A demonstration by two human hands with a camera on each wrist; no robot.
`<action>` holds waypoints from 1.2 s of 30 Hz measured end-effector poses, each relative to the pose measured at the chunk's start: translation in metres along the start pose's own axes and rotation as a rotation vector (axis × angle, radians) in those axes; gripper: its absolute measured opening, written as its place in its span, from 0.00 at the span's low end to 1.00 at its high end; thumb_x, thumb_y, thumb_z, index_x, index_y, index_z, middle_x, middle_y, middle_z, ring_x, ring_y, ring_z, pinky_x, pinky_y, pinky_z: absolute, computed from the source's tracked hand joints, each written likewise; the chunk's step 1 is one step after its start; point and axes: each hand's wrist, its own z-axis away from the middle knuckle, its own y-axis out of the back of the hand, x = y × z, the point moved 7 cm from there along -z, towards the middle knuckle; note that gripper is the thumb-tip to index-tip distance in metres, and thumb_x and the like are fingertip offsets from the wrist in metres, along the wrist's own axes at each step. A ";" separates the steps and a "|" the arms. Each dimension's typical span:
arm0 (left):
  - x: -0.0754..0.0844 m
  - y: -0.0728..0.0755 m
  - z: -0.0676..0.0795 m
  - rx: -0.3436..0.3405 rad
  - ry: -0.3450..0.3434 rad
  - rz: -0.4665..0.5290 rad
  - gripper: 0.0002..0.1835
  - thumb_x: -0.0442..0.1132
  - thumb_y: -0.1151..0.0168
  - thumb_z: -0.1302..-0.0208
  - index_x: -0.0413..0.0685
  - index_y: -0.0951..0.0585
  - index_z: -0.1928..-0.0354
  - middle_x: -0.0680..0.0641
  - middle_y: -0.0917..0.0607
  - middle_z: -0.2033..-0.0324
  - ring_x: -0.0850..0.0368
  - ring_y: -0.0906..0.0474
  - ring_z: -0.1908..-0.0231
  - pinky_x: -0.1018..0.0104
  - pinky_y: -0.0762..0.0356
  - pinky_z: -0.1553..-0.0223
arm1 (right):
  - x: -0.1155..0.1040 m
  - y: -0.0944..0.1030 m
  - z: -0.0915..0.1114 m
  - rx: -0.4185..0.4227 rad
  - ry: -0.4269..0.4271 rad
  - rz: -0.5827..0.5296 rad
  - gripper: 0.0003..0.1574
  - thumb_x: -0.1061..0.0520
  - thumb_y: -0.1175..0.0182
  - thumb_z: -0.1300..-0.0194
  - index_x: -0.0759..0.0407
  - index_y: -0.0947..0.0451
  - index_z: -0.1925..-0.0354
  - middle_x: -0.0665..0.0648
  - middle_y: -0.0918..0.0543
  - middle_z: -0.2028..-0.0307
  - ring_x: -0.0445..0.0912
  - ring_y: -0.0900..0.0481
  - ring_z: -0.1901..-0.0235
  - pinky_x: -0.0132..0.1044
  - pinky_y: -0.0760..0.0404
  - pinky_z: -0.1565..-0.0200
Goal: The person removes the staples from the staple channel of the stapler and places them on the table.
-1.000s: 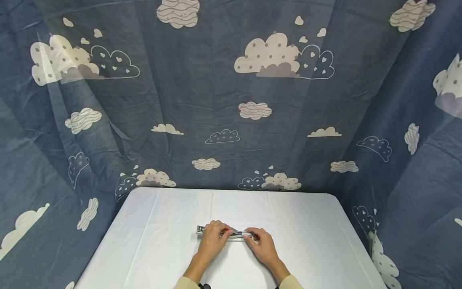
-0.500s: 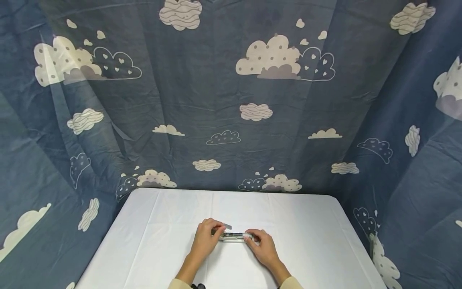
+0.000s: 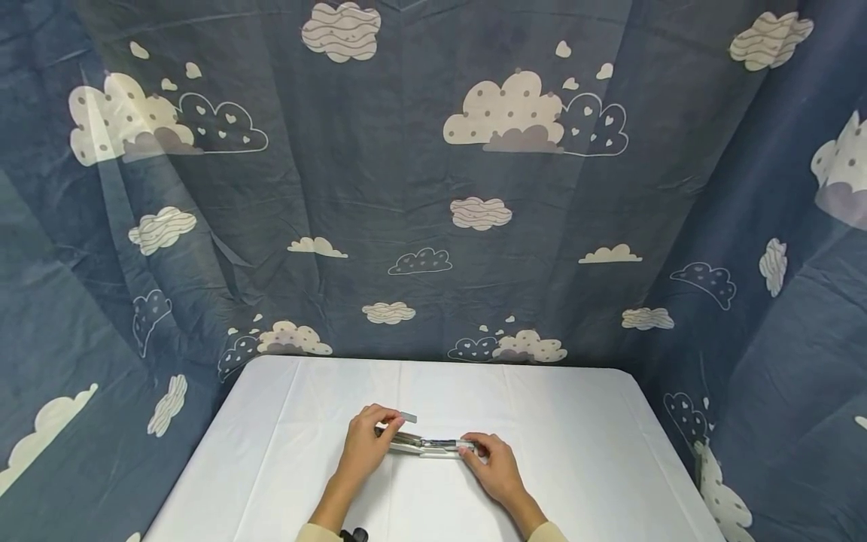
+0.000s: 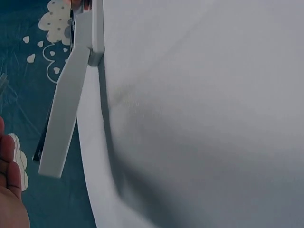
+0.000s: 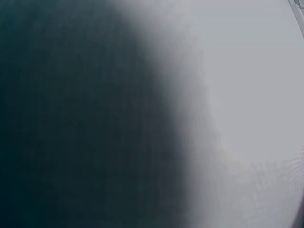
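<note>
A stapler (image 3: 440, 449), opened out long and pale with a dark metal channel, lies across the middle of the table. My right hand (image 3: 497, 467) grips its right end between thumb and fingers. Above the stapler's left part, my left hand (image 3: 366, 446) pinches a small grey strip of staples (image 3: 409, 417), held apart from the stapler. In the left wrist view, the white stapler body (image 4: 66, 104) bends at a joint, and the left hand's curled fingers (image 4: 9, 164) show at the left edge. The right wrist view is mostly blurred; only a sliver of the stapler (image 5: 299, 9) appears top right.
A white-covered table (image 3: 555, 414) carries the work. Dark blue cloth (image 3: 406, 165) printed with clouds hangs behind it and along both sides.
My left hand has moved left and lifted the strip of staples away from the stapler's middle, uncovering more of the channel. The right hand keeps its hold in nearly the same place.
</note>
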 end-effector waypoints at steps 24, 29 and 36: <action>-0.054 0.056 0.017 0.106 0.178 0.109 0.03 0.41 0.25 0.38 0.53 0.10 0.63 0.62 0.14 0.70 0.66 0.21 0.63 0.54 0.20 0.54 | -0.003 0.001 -0.001 0.032 0.045 0.013 0.13 0.45 0.27 0.37 0.43 0.12 0.55 0.40 0.26 0.74 0.34 0.33 0.72 0.29 0.33 0.68; -0.062 0.065 0.021 0.125 0.204 0.116 0.03 0.41 0.24 0.38 0.54 0.09 0.63 0.60 0.12 0.68 0.66 0.22 0.63 0.54 0.21 0.54 | -0.001 0.000 -0.001 0.006 0.011 0.010 0.14 0.43 0.27 0.38 0.41 0.12 0.54 0.40 0.25 0.73 0.35 0.32 0.72 0.30 0.33 0.67; -0.076 0.071 0.026 0.132 0.240 0.094 0.05 0.41 0.24 0.39 0.51 0.09 0.62 0.59 0.10 0.67 0.66 0.21 0.63 0.64 0.21 0.55 | 0.001 0.000 0.000 0.013 0.005 -0.001 0.13 0.44 0.26 0.39 0.41 0.12 0.55 0.40 0.26 0.74 0.35 0.32 0.72 0.30 0.33 0.67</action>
